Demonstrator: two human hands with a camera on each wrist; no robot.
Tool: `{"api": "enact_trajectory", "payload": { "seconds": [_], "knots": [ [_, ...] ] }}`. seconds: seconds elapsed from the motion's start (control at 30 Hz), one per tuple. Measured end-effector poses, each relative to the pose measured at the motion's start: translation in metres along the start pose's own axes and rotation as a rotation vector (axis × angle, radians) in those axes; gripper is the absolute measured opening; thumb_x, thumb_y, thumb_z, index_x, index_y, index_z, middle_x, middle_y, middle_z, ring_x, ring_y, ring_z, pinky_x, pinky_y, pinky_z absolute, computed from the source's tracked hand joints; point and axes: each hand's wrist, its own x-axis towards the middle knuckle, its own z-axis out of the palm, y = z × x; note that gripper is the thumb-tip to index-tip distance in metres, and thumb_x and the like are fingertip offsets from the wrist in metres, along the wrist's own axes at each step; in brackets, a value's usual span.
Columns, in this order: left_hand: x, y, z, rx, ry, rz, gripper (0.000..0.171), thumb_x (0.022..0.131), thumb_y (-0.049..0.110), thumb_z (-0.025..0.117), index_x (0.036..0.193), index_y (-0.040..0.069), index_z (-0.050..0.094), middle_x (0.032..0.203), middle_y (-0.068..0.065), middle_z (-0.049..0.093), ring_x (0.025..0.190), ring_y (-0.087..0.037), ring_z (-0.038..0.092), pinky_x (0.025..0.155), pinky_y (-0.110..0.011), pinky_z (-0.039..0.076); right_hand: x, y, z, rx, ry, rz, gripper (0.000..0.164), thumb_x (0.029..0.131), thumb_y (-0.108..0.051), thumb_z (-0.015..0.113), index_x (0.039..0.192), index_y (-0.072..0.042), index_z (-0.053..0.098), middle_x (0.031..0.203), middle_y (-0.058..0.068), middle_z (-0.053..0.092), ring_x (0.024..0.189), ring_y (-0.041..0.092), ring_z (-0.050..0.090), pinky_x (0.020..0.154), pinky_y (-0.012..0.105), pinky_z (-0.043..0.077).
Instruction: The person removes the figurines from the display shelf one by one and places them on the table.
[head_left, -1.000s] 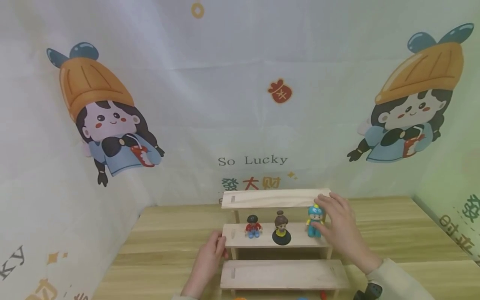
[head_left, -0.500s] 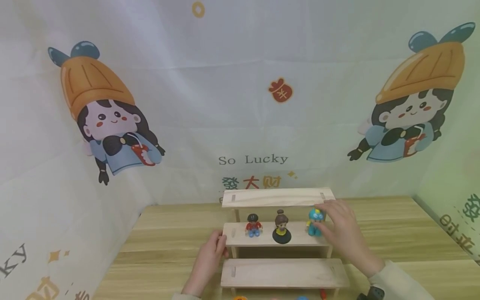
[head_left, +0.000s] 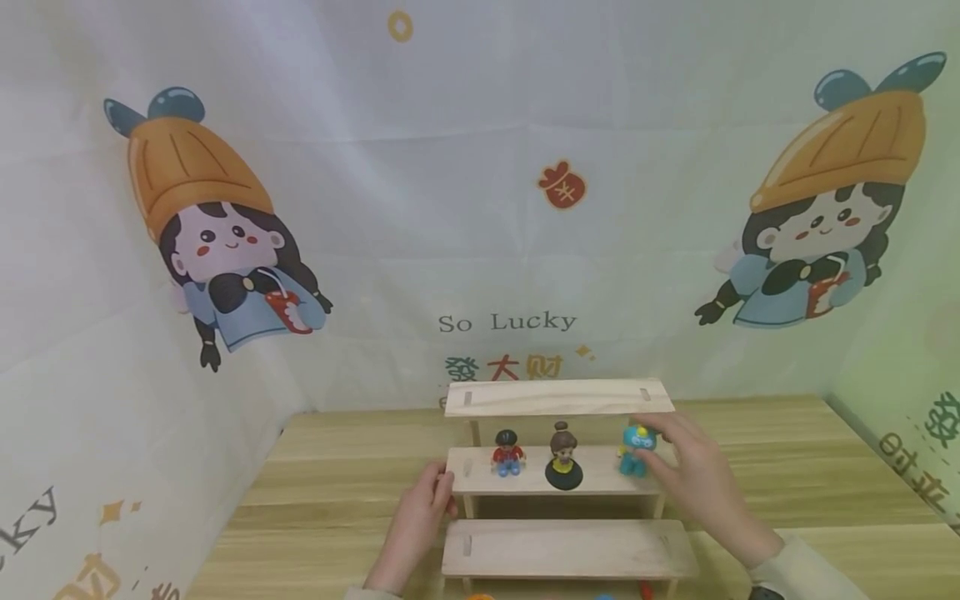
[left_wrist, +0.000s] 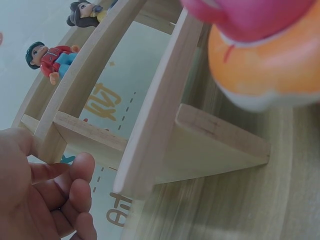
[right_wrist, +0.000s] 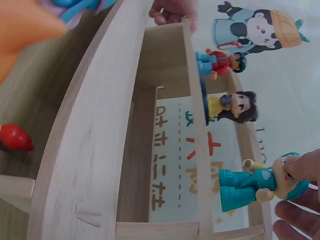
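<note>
A pale wooden tiered shelf [head_left: 480,546] stands on the table. My left hand [head_left: 422,504] holds the left end of its middle tier; in the left wrist view the fingers [left_wrist: 80,195] curl beside the board. My right hand [head_left: 697,475] pinches the head of a turquoise toy figure [head_left: 634,463] with a helmet, at the right of the middle tier. In the right wrist view its legs [right_wrist: 235,190] overlap the tier's edge. A red-jacketed figure [head_left: 508,454] sits left on this tier, and a bun-haired figure in yellow [head_left: 563,458] stands mid-tier on a black base.
The top tier [head_left: 558,397] rises behind the figures. Near the shelf's foot are an orange and pink toy [left_wrist: 265,65] and a red piece [right_wrist: 16,137]. A printed cloth [head_left: 487,250] hangs behind the wood-grain table [head_left: 337,467].
The turquoise figure and my right hand have shifted slightly right, and the figure leans a little more. My left hand and the other two figures stay in place.
</note>
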Motion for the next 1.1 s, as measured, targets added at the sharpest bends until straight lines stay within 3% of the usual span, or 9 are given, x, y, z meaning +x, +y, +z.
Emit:
{"api": "enact_trajectory", "payload": {
  "seconds": [0.1,0.33,0.7,0.8,0.9,1.0,1.1],
  "knots": [
    [0.000,0.001,0.000,-0.007,-0.005,-0.006,0.033,0.103,0.030,0.039,0.120,0.004,0.053,0.068,0.000,0.059,0.052,-0.012,0.039,0.046,-0.024,0.033,-0.004,-0.004,-0.007,0.065,-0.002,0.027,0.050,0.063,0.005,0.083,0.109,-0.006,0.066,0.100,0.003,0.067,0.080,0.006,0.061,0.072,0.013,0.048],
    [0.001,0.000,-0.001,-0.010,-0.005,-0.015,0.034,0.103,0.030,0.038,0.121,0.004,0.052,0.068,0.000,0.058,0.054,-0.012,0.041,0.047,-0.024,0.034,-0.021,-0.020,-0.027,0.189,-0.069,0.126,0.044,0.065,0.007,0.080,0.105,-0.006,0.068,0.098,0.000,0.065,0.079,-0.002,0.060,0.068,0.013,0.051],
    [0.003,0.000,-0.005,0.007,0.011,-0.018,0.031,0.103,0.027,0.039,0.120,0.004,0.052,0.068,0.001,0.058,0.051,-0.012,0.038,0.044,-0.024,0.031,-0.053,-0.038,-0.046,0.148,-0.137,0.178,0.045,0.066,-0.003,0.083,0.105,-0.020,0.069,0.104,-0.009,0.064,0.083,-0.004,0.058,0.073,0.012,0.047],
    [0.004,0.001,-0.006,0.007,0.012,-0.017,0.031,0.103,0.026,0.039,0.121,0.004,0.052,0.068,0.001,0.058,0.052,-0.013,0.039,0.046,-0.025,0.032,-0.064,-0.039,-0.046,0.169,-0.134,0.106,0.051,0.062,-0.002,0.085,0.106,-0.021,0.068,0.107,-0.009,0.064,0.089,-0.005,0.057,0.074,0.011,0.047],
    [0.004,0.002,-0.006,0.011,0.014,-0.016,0.031,0.103,0.026,0.039,0.120,0.004,0.052,0.068,0.001,0.058,0.053,-0.013,0.041,0.047,-0.026,0.034,-0.075,-0.038,-0.045,0.273,-0.138,-0.017,0.055,0.062,0.001,0.084,0.110,-0.019,0.066,0.107,-0.006,0.064,0.093,-0.003,0.058,0.073,0.011,0.048],
    [0.004,0.003,-0.007,0.017,0.012,-0.019,0.030,0.103,0.027,0.039,0.120,0.005,0.052,0.068,0.001,0.058,0.053,-0.013,0.041,0.047,-0.026,0.034,-0.086,-0.029,-0.042,0.387,-0.196,-0.186,0.058,0.069,-0.001,0.080,0.121,-0.017,0.060,0.110,-0.002,0.064,0.095,0.002,0.060,0.073,0.013,0.048],
    [0.004,0.003,-0.007,0.017,0.011,-0.023,0.030,0.103,0.026,0.039,0.119,0.005,0.052,0.068,0.001,0.058,0.053,-0.014,0.041,0.047,-0.026,0.034,-0.097,-0.019,-0.035,0.395,-0.252,-0.343,0.050,0.079,-0.014,0.075,0.125,-0.017,0.056,0.110,0.001,0.064,0.097,0.008,0.060,0.077,0.013,0.046]
  ]
}}
